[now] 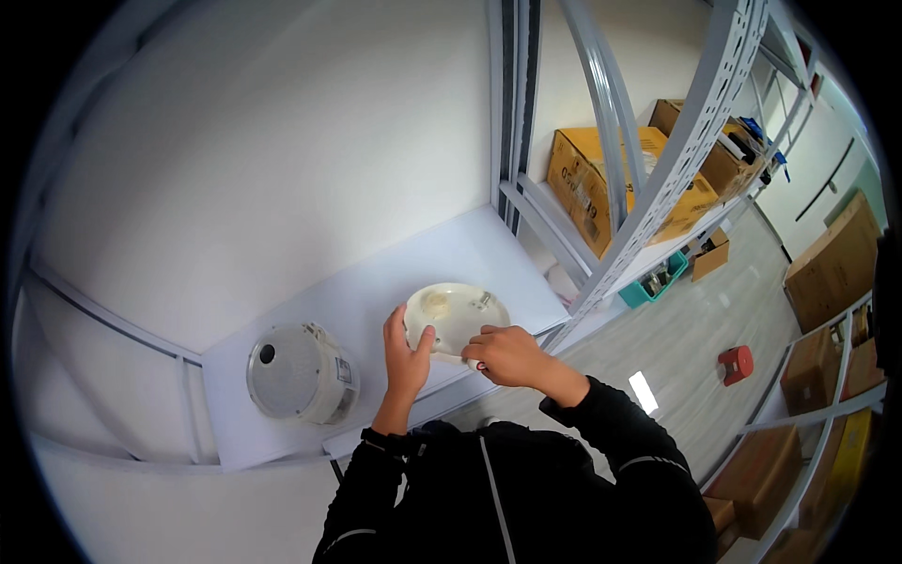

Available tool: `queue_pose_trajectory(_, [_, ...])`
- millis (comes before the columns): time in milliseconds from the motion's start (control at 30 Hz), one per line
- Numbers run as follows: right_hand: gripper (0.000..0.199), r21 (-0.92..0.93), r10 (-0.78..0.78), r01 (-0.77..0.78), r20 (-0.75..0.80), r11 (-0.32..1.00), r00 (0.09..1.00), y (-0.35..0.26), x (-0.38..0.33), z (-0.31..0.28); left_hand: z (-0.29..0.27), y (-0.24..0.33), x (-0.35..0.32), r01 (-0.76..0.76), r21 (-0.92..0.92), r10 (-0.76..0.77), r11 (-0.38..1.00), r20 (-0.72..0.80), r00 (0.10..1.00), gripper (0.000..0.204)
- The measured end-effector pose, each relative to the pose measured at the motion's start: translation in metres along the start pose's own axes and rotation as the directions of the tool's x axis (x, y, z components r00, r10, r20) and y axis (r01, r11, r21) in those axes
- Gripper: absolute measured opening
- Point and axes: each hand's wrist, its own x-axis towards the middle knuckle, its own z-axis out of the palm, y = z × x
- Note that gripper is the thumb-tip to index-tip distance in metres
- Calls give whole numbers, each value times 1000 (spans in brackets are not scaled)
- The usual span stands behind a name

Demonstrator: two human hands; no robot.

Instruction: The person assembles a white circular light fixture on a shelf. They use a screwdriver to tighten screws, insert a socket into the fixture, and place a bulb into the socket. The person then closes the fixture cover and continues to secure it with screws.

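Note:
A round, shallow cream-white plastic cover [460, 315] is tilted over the white shelf board in front of me, its hollow inside facing up. Small fittings show inside its rim. My left hand [406, 355] grips the left edge of the cover, thumb over the rim. At the near right edge, my right hand [507, 355] has its fingers closed round a small white piece with red on it [476, 365], partly hidden by the fingers. To the left, a squat white cylindrical housing [289, 373] with a grey top and a dark round hole rests on the board.
The white board [376, 268] meets a white wall behind. Grey metal shelving [648, 169] rises on the right, bearing a yellow carton [587, 193]. A teal bin [655, 280] stands low beyond it. A red stool-like object [736, 365] is on the floor, near shelved brown cartons [759, 475].

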Motion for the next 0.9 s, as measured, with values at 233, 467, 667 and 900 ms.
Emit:
queue_pose_trajectory(233, [16, -112, -72, 73, 9, 991, 997, 41, -15, 46, 28, -31, -16, -122, 304, 98, 945, 91, 991, 39])
queue_pose_trajectory(467, [15, -153, -6, 1, -29, 988, 1000, 79, -20, 70, 58, -56, -34, -131, 418, 108, 899, 77, 991, 26])
queue_pose_trajectory(667, [26, -25, 130, -140, -247, 990, 960, 111, -23, 63, 63, -35, -33, 34, 509, -73, 860, 58, 996, 28])
queue_pose_trajectory(900, [28, 274, 124, 97, -688, 957, 715, 99, -28, 10, 76, 7, -37, -48, 650, 0, 758, 73, 997, 38])
